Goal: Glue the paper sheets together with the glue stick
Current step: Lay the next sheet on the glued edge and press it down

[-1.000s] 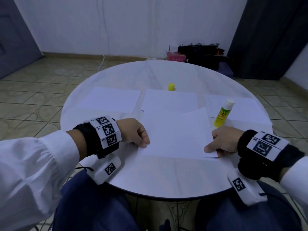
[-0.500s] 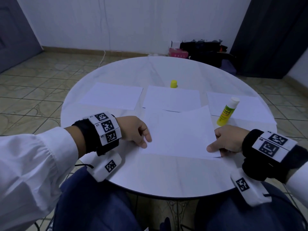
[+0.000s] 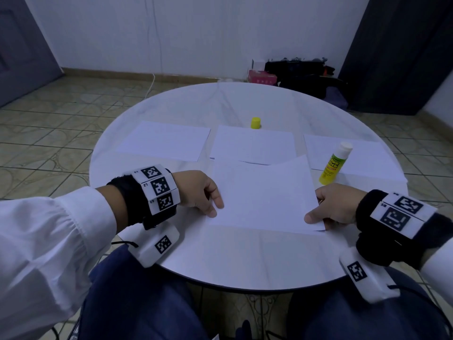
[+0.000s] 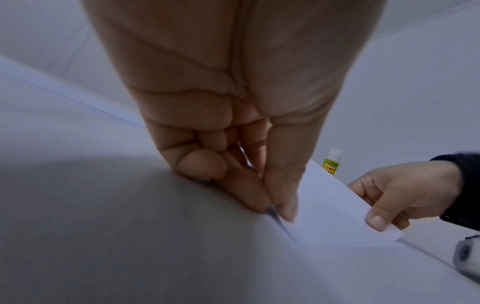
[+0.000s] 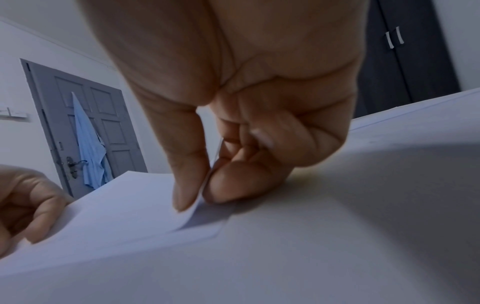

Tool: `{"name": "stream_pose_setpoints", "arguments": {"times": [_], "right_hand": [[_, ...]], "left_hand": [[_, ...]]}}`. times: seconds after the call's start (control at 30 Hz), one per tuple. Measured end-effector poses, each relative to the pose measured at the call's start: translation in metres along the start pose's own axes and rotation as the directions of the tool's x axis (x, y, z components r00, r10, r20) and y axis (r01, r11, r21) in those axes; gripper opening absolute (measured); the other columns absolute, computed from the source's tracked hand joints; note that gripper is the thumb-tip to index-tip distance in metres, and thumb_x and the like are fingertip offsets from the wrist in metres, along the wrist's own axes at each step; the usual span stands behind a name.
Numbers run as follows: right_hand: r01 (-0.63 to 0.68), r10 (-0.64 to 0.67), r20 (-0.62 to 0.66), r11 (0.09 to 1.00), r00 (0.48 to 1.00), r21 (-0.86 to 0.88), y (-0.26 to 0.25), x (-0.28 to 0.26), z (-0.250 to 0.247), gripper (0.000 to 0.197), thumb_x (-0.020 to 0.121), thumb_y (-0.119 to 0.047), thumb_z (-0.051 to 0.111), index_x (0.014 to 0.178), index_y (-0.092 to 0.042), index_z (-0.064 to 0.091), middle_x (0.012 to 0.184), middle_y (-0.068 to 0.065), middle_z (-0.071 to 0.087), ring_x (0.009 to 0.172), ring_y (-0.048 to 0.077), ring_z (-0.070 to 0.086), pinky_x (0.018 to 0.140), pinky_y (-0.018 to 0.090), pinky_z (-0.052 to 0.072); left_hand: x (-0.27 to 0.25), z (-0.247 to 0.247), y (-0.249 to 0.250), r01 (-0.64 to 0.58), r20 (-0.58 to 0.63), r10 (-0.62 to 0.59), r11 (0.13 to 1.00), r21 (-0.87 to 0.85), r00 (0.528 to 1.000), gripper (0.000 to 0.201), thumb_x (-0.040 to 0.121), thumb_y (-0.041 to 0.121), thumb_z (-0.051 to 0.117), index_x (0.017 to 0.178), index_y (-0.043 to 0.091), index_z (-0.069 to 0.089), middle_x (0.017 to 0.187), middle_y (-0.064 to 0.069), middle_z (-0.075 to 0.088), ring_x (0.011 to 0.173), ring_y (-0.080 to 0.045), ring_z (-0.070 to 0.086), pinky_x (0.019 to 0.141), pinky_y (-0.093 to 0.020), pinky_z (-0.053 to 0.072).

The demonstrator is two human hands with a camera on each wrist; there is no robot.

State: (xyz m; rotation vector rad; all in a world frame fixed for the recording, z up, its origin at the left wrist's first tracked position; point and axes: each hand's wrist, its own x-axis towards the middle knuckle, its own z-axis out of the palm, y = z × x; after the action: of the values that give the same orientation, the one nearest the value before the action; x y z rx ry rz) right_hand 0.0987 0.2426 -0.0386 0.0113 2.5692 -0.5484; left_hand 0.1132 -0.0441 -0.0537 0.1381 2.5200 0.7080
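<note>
Both hands, left [image 3: 201, 192] and right [image 3: 335, 204], pinch the sheet [image 3: 264, 195] edges

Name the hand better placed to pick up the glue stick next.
Right. The glue stick stands uncapped just beyond the right hand; the left hand would have to cross the held sheet. Both hands pinch that sheet now.

The round table [image 3: 220, 261] has a smooth, glossy white top that throws back soft reflections. The paper sheet [image 3: 263, 195] lying on it is thin, matt white paper, bending easily at its corner. The glue stick [image 3: 333, 165] looks like smooth plastic with a yellow printed label and a white end; the yellow cap [image 3: 255, 123] is plastic too. The floor [image 3: 56, 123] is patterned tile with a slight sheen. The white sleeve [image 3: 44, 241] is soft, creased cloth.
</note>
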Motion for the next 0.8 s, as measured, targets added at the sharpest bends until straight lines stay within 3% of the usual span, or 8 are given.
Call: {"name": "stream_pose_setpoints", "arguments": {"times": [0.2,0.3,0.43,0.6,0.67,0.8], "right_hand": [[0.0,-0.001,-0.025,1.0,1.0,-0.018,-0.002,0.0,0.001,0.024,0.076,-0.015,0.076,0.069,-0.011,0.053,0.043,-0.005,0.056,0.045,0.012,0.048,0.042,0.019,0.032],[-0.019,0.019,-0.004,1.0,1.0,-0.016,-0.004,-0.002,-0.002,0.027,0.075,-0.016,0.077,0.073,-0.011,0.05,0.052,0.0,0.059,0.043,0.011,0.048,0.038,0.018,0.032],[-0.041,0.041,-0.004,0.997,0.999,0.062,-0.001,-0.001,-0.011,0.037,0.077,-0.01,0.076,0.061,-0.012,0.042,0.041,0.001,0.055,0.027,0.008,0.04,0.028,0.012,0.024],[-0.026,0.024,0.027,0.997,0.999,0.067,0.006,0.0,-0.013,0.034,0.077,-0.005,0.075,0.058,-0.011,0.046,0.038,-0.004,0.055,0.03,0.005,0.047,0.03,0.009,0.027],[-0.01,0.008,0.03,0.997,1.0,0.079,0.008,0.001,-0.011,0.032,0.075,-0.004,0.075,0.062,-0.011,0.048,0.047,-0.001,0.059,0.036,0.007,0.05,0.033,0.009,0.03],[0.006,-0.007,0.018,0.996,1.0,0.085,0.009,-0.002,-0.009,0.023,0.075,-0.002,0.075,0.085,-0.008,0.055,0.063,0.003,0.062,0.045,0.01,0.052,0.032,0.009,0.029]], "left_hand": [[-0.002,0.002,0.002,0.009,-0.024,-0.009,1.0,0.011,1.0,0.019,0.076,0.019,0.079,0.079,0.033,0.067,0.054,0.014,0.056,0.05,0.002,0.05,0.053,-0.009,0.038],[-0.001,0.003,0.003,0.01,-0.034,-0.009,1.0,0.025,0.999,0.019,0.077,0.017,0.079,0.079,0.032,0.066,0.06,0.012,0.055,0.052,-0.001,0.049,0.051,-0.009,0.038],[-0.001,0.002,0.003,0.014,-0.03,-0.013,0.999,0.028,0.999,0.018,0.077,0.016,0.079,0.081,0.03,0.067,0.061,0.009,0.056,0.046,0.002,0.047,0.047,-0.008,0.036],[-0.001,0.003,0.005,0.033,-0.042,-0.031,0.998,0.061,0.999,0.017,0.077,0.019,0.079,0.082,0.031,0.068,0.062,0.011,0.058,0.056,-0.003,0.051,0.052,-0.01,0.038],[-0.001,0.003,0.006,0.039,-0.045,-0.036,0.997,0.061,0.998,0.017,0.077,0.019,0.078,0.083,0.031,0.068,0.063,0.01,0.058,0.057,-0.004,0.051,0.051,-0.009,0.038],[-0.002,0.003,0.007,0.044,-0.043,-0.041,0.996,0.071,0.998,0.018,0.077,0.019,0.079,0.082,0.032,0.067,0.066,0.009,0.059,0.053,-0.001,0.05,0.049,-0.007,0.036]]}}
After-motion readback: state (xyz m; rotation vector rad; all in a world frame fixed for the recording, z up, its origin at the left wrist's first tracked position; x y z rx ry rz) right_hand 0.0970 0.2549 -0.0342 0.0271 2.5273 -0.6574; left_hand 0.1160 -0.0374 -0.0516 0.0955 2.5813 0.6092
